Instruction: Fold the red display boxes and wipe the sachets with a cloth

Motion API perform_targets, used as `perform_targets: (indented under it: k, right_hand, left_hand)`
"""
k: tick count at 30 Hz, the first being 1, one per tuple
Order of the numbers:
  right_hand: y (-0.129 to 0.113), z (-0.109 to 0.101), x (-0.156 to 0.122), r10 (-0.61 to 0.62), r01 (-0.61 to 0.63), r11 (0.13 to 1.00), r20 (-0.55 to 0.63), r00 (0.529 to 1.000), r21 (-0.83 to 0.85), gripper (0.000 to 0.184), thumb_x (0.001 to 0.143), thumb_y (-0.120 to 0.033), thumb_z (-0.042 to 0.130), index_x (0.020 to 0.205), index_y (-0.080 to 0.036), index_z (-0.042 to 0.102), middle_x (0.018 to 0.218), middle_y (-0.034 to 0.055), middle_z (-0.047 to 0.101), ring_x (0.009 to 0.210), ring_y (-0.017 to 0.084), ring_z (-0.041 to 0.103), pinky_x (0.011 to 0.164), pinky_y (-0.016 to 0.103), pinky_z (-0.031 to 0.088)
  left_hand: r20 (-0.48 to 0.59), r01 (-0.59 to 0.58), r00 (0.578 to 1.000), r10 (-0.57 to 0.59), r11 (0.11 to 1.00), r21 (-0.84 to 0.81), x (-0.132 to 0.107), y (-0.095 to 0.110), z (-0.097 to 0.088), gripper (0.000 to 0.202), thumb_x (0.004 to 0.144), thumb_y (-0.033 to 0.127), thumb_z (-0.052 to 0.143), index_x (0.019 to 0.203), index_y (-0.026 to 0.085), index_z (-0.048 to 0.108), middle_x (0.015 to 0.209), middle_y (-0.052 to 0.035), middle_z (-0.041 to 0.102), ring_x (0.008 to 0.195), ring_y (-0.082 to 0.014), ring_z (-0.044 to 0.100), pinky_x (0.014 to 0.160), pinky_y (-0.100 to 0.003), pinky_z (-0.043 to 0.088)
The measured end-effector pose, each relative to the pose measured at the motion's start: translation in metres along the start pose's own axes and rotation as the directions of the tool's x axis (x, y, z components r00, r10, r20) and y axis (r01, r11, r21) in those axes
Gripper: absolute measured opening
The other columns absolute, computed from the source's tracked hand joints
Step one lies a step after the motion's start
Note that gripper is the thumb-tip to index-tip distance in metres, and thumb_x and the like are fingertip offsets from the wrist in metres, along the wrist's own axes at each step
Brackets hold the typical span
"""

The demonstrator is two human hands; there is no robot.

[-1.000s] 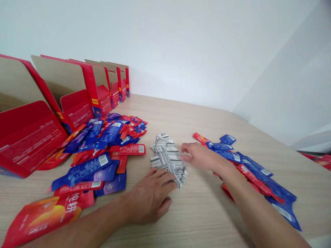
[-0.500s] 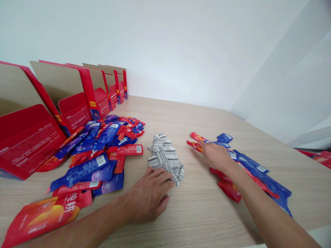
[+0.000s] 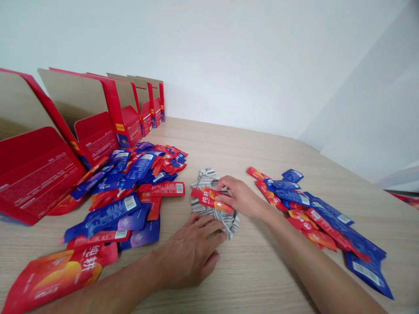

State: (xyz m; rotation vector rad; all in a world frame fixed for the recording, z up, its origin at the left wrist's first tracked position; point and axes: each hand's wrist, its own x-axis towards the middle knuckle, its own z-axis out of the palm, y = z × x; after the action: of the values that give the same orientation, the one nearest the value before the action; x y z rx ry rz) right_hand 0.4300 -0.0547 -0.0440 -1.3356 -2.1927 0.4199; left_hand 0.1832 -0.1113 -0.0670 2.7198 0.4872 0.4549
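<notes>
A crumpled striped grey-and-white cloth (image 3: pixel 206 174) lies on the table in front of me. My left hand (image 3: pixel 193 248) rests on its near edge, fingers stretched out and lying flat. In my right hand (image 3: pixel 240 196) a red pouch (image 3: pixel 207 198) with orange fruit printing is pinched at its right part, over the middle of the cloth. To the right lies a loose group of red pouches (image 3: pixel 303 222) and blue pouches (image 3: pixel 366 268). On the left is a larger heap of red and blue pouches (image 3: pixel 131 174), with a big red pouch (image 3: pixel 59 274) at its near end.
Several open red cardboard boxes (image 3: pixel 36 170) stand in a row along the left, running back to the white wall (image 3: pixel 229 56). The wooden table (image 3: pixel 229 144) reaches to that wall. At the far right edge, a red item (image 3: pixel 406 198) shows partly.
My right hand has come left from the right-hand group with a red pouch and is now over the cloth. The left hand stays on the cloth. The view has shifted slightly.
</notes>
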Motion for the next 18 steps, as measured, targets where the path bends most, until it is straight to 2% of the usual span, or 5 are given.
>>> perform_targets:
  k: [4,9,13,16,18]
  right_hand:
    - [-0.003,0.006,-0.008,-0.13,0.127,0.99,0.054,0.99,0.067,0.018,0.085,-0.028,0.086,0.095,-0.022,0.071,0.116,0.0085,0.072,0.114,0.025,0.066,0.102,0.04,0.051]
    - [0.003,0.02,-0.012,-0.066,0.07,0.989,-0.032,0.997,0.128,0.01,0.091,-0.016,0.077,0.084,-0.021,0.072,0.117,0.0088,0.071,0.109,0.022,0.069,0.099,0.039,0.054]
    - [0.004,0.022,-0.012,-0.089,0.089,0.996,-0.043,0.995,0.001,0.016,0.092,-0.008,0.07,0.083,-0.021,0.072,0.119,0.0094,0.071,0.112,0.025,0.067,0.1,0.044,0.053]
    - [-0.002,0.022,-0.014,-0.095,0.092,0.994,-0.038,0.995,-0.06,0.007,0.093,-0.016,0.074,0.087,-0.021,0.072,0.127,0.0123,0.069,0.119,0.028,0.065,0.104,0.048,0.052]
    - [-0.005,0.023,-0.016,-0.119,0.117,0.992,-0.023,0.993,-0.051,0.009,0.092,-0.026,0.079,0.09,-0.021,0.072,0.134,0.0135,0.067,0.125,0.029,0.063,0.107,0.048,0.051]
  left_hand:
    - [0.018,0.019,1.0,-0.018,1.0,-0.017,0.0,0.0,0.001,0.036,0.099,0.024,0.059,0.136,0.025,0.055,0.147,-0.0049,0.06,0.136,-0.0271,0.051,0.118,-0.051,0.034]
    - [0.037,0.027,0.999,-0.026,0.999,-0.037,0.001,-0.001,0.001,0.037,0.101,0.024,0.056,0.138,0.025,0.053,0.15,-0.0046,0.058,0.138,-0.0272,0.049,0.119,-0.053,0.033]
    - [0.046,0.039,0.998,-0.037,0.998,-0.042,0.0,-0.001,0.002,0.038,0.101,0.024,0.055,0.139,0.026,0.052,0.149,-0.004,0.059,0.14,-0.0265,0.047,0.12,-0.053,0.032]
    - [0.047,0.037,0.998,-0.035,0.998,-0.047,0.0,0.0,0.002,0.036,0.102,0.025,0.056,0.137,0.026,0.053,0.147,-0.0038,0.06,0.14,-0.0264,0.047,0.12,-0.052,0.032]
    - [0.047,0.036,0.998,-0.034,0.998,-0.047,0.0,0.0,0.001,0.035,0.102,0.027,0.056,0.137,0.025,0.053,0.146,-0.0042,0.061,0.139,-0.0266,0.048,0.12,-0.052,0.033]
